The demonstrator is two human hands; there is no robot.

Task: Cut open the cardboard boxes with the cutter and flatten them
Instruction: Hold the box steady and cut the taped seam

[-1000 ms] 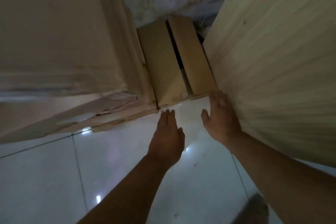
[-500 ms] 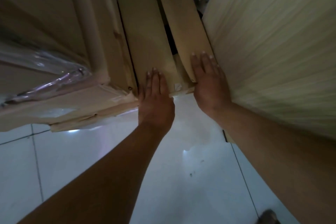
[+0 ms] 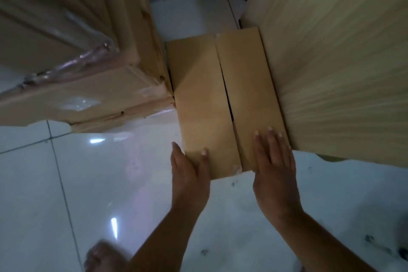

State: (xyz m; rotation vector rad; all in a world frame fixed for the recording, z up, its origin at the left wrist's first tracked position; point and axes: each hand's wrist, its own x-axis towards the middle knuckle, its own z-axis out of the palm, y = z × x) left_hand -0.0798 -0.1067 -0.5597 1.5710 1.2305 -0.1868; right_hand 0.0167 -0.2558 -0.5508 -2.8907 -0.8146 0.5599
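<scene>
Starting at the left, a stack of large film-wrapped cartons (image 3: 77, 95) is seen standing on the glossy tiled floor (image 3: 66, 183), and no work on it is apparent. Next comes the left hand (image 3: 189, 174), by which the near left corner of the cardboard box (image 3: 205, 106) is gripped, thumb laid on the top and fingers run down the side. The box itself is set on the floor just beside the cartons. Its two top flaps are closed, with a dark seam left between them (whether any tape was cut there cannot be told). The right flap is pressed by the right hand (image 3: 273, 161), fingers straight and flat, nothing grasped. Further right, the box is hemmed in by a pale wooden panel (image 3: 331, 73), against which its right edge appears to lie. No cutter is to be seen anywhere in view. The job is therefore judged barely begun: the box stands whole and full-height, and both the cutting open and the flattening are left to be done.
</scene>
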